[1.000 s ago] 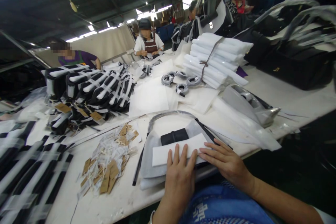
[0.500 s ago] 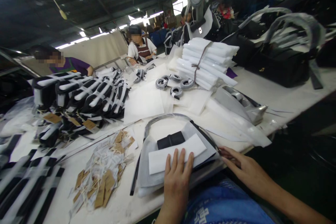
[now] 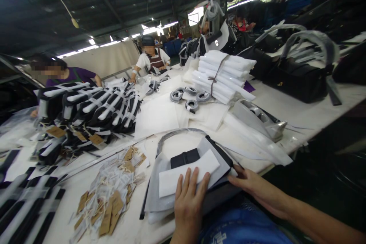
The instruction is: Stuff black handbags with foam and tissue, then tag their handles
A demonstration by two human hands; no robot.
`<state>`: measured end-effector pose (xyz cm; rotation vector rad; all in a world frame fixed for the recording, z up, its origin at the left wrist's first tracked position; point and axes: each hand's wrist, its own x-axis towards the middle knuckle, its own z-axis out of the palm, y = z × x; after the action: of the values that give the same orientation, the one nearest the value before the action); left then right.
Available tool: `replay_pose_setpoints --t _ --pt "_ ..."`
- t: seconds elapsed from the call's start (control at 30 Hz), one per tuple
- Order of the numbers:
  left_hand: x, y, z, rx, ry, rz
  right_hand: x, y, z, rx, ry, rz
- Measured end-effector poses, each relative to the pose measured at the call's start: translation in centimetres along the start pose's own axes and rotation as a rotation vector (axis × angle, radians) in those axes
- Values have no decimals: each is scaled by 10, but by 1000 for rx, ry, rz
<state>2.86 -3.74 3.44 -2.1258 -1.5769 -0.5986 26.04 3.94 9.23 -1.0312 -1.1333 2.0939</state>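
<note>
On the table in front of me lies a black handbag (image 3: 224,155), partly covered by thin pale wrapping sheets (image 3: 160,175). Its plastic-wrapped handle (image 3: 171,136) arches away from me. A white foam strip (image 3: 168,183) rests across the bag, just below a black strap tab (image 3: 185,158). Fingers spread, my left hand (image 3: 188,202) presses flat on the strip. My right hand (image 3: 253,187) is closed on the bag's right edge, thumb on the near side; some of its fingertips are hidden.
Left of the bag is a pile of paper tags (image 3: 111,202). Strapped black bags (image 3: 91,103) are stacked behind it. Coiled wrapped straps (image 3: 191,105), a tied white bundle (image 3: 223,76) and finished handbags (image 3: 297,80) stand farther back. Co-workers (image 3: 154,59) sit across the table.
My right hand has shifted left and closed in on the bag's right edge. My left hand stays flat on the foam strip. The view has tilted slightly.
</note>
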Motion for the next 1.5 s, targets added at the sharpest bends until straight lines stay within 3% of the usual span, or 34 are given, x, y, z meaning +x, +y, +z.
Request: replay_pose_setpoints --t 0.13,0.27,0.53,0.63,0.7,0.73,0.83,0.9,0.97,1.17,1.5 --pt "-3 0 4 -7 46 -21 10 3 9 -36 66 -98" --pt "-6 -3 9 -43 58 -81 16 -6 23 48 87 -107" --pt "0 -23 11 51 135 -45 27 -20 38 22 96 -166" --pt "4 -32 8 29 136 -53 31 -25 18 -204 -7 -216" --pt "6 -37 6 10 123 -83 33 -31 -10 -505 24 -326" --pt "6 -38 5 2 118 -99 33 -35 -27 -690 109 -409" --pt "7 -41 4 -18 115 -113 36 -45 -85 -1247 553 -656" --pt "7 -42 5 -30 124 -113 37 -49 -116 -1567 714 -604" --pt "6 -42 6 -42 139 -113 39 -50 -134 -1743 765 -490" --pt "6 -43 9 -72 147 -133 41 -58 -132 -1782 764 -403" --pt "7 -44 7 -55 141 -131 32 -68 -119 -1763 746 -437"
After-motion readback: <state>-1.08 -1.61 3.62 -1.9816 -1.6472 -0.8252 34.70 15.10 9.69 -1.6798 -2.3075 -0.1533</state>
